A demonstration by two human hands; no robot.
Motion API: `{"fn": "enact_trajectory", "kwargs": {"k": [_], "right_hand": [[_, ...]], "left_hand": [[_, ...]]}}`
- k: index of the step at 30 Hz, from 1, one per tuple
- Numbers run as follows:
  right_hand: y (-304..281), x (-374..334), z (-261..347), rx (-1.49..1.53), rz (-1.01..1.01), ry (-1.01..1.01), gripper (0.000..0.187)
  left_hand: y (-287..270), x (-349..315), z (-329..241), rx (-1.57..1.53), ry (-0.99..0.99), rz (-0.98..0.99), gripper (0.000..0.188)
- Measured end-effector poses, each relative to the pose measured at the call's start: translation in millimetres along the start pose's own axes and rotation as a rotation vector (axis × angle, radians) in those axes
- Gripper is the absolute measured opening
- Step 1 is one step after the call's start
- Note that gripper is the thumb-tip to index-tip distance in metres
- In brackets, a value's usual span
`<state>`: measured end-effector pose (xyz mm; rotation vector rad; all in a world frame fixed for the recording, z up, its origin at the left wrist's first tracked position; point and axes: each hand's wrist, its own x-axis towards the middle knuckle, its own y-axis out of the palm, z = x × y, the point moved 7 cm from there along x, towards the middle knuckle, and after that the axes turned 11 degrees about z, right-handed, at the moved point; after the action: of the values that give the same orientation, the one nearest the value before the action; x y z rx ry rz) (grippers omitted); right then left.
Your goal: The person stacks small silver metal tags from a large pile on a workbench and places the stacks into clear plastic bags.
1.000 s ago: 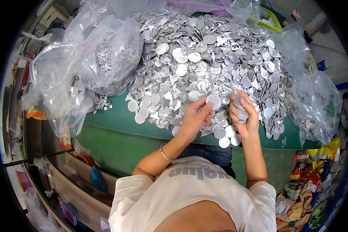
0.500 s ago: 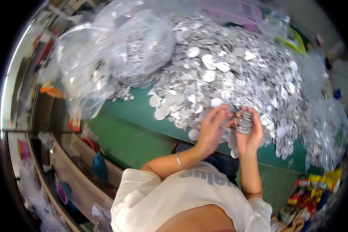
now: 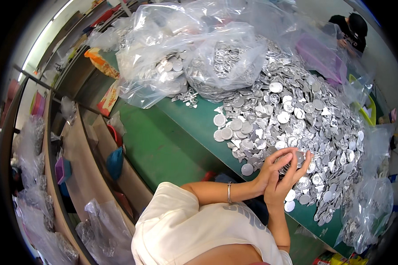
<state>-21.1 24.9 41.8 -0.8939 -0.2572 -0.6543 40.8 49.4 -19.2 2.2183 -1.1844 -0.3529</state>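
Observation:
A short stack of silver metal discs (image 3: 286, 167) is cupped between my two hands, over the front edge of the pile. My right hand (image 3: 279, 186) wraps the stack from below and the right, fingers curled up around it. From the left, my left hand (image 3: 269, 171) closes over the stack, its fingertips meeting those of the right. Fingers hide most of the discs. A wide heap of silver discs and pieces (image 3: 305, 119) spreads beyond my hands on the green table (image 3: 185, 121).
Clear plastic bags (image 3: 234, 66) holding metal pieces stand at the far left of the heap; another bag (image 3: 369, 203) lies right. Behind are a purple bin (image 3: 318, 55) and a yellow-green basket (image 3: 368, 106). Shelves (image 3: 86, 163) line the left. Another person (image 3: 351, 33) is far right.
The view has swung, so the table sits further right and another person shows at the back. My hands, apart before with the stack in the right, have come together around it.

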Motion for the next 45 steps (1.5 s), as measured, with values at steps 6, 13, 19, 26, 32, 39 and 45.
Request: {"fn": "enact_trajectory", "kwargs": {"k": [6,13,19,26,32,39,45], "right_hand": [[32.4,7.8,19.6,-0.125,0.431,-0.025,0.074],[62.5,2.8,43.3,0.163,0.333,-0.274,0.063],[55.3,1.2,20.0,0.307,0.344,-0.129,0.031],[55.9,-6.7,-3.2,0.375,0.262,0.068,0.020],[60.7,-8.7,-4.8,0.383,0.284,0.087,0.018],[24.2,-12.3,-52.6,0.382,0.171,0.217,0.014],[-3.8,-14.4,-79.2,0.187,0.098,0.238,0.011]], "left_hand": [[-33.0,-13.4,4.0,-0.068,-0.014,-0.132,0.034],[-65.5,-30.9,-12.4,-0.939,-0.066,-0.202,0.029],[-155.8,-38.9,-139.4,-0.881,0.479,-0.447,0.023],[-313.5,-19.7,-303.5,0.073,0.784,-0.859,0.018],[-358.1,35.2,-309.1,1.542,0.214,-0.818,0.040],[-316.9,-3.3,-304.2,1.339,0.454,-0.853,0.030],[-193.2,-30.2,-250.8,1.314,0.999,-0.761,0.022]]}}
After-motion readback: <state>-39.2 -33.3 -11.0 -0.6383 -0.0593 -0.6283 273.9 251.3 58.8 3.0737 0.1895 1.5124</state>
